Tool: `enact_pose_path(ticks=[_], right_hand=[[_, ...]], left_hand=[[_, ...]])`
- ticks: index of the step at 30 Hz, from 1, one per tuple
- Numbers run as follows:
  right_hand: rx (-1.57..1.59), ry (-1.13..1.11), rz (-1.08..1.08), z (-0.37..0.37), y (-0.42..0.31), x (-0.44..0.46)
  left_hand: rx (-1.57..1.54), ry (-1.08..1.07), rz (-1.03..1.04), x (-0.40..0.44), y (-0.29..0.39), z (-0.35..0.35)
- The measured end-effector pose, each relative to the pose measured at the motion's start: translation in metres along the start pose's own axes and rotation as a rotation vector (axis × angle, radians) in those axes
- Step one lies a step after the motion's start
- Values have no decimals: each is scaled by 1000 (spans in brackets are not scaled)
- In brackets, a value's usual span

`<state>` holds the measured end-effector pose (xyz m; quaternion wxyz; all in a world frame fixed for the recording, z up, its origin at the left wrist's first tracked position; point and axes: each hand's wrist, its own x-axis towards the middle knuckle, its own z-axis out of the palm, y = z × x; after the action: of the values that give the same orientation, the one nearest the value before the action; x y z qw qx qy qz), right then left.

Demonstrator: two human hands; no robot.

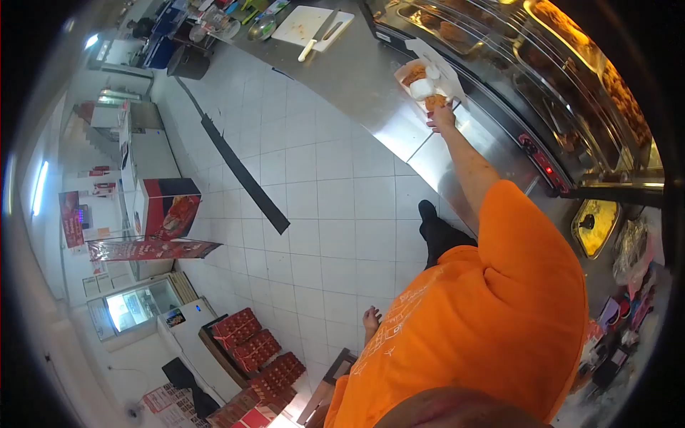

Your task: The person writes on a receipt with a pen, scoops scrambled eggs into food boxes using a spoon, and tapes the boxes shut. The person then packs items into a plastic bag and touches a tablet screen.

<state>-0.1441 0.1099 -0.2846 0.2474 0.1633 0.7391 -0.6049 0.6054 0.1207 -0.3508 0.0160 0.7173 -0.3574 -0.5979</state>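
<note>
My right hand (442, 118) reaches to the steel counter, with its fingers closed on a piece of fried chicken (434, 103) at the near end of an open takeaway box (449, 73). Another piece of fried chicken (414, 75) lies at the box's far end. Between the two is a white rounded lump (422, 89), perhaps rice; a small white cup (432, 72) sits beside it. Low beside my body, away from the counter, my left hand (371, 319) hangs with loosely bent fingers and nothing visible in it.
A lit glass warmer with trays of fried food (564, 28) runs along the right. Farther along the steel counter (342, 78) a knife (312, 47) lies on a white cutting board (292, 27). A black strip (239, 167) crosses the tiled floor; red egg trays (257, 349) are stacked lower left.
</note>
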Motion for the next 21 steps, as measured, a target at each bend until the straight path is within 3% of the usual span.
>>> enact_pose_path(ticks=[2, 5, 7, 9, 11, 13, 16, 19, 21], right_hand=[[71, -55, -88, -1, 30, 25], [-43, -74, -193, -26, 73, 28], [3, -88, -127, -54, 92, -17], [134, -117, -37, -86, 112, -74], [143, -139, -28, -125, 152, -116], [138, -153, -13, -174, 199, -151], [-126, -80, -118, -262, 328, -148], [-45, -24, -22, -344, 302, -281], [-100, 58, -16, -400, 331, -318]], left_hand=[[-114, 18, -26, -14, 18, 6], [56, -183, 401, 34, -4, 23], [-133, -251, 172, 24, 25, 59], [-30, -341, 353, 79, -8, 88], [300, -290, 705, 57, 22, 112], [400, -300, 610, -21, 82, 135], [442, -538, 880, -24, 100, 154], [659, -625, 1006, -71, 118, 178], [717, -717, 1114, -100, 115, 203]])
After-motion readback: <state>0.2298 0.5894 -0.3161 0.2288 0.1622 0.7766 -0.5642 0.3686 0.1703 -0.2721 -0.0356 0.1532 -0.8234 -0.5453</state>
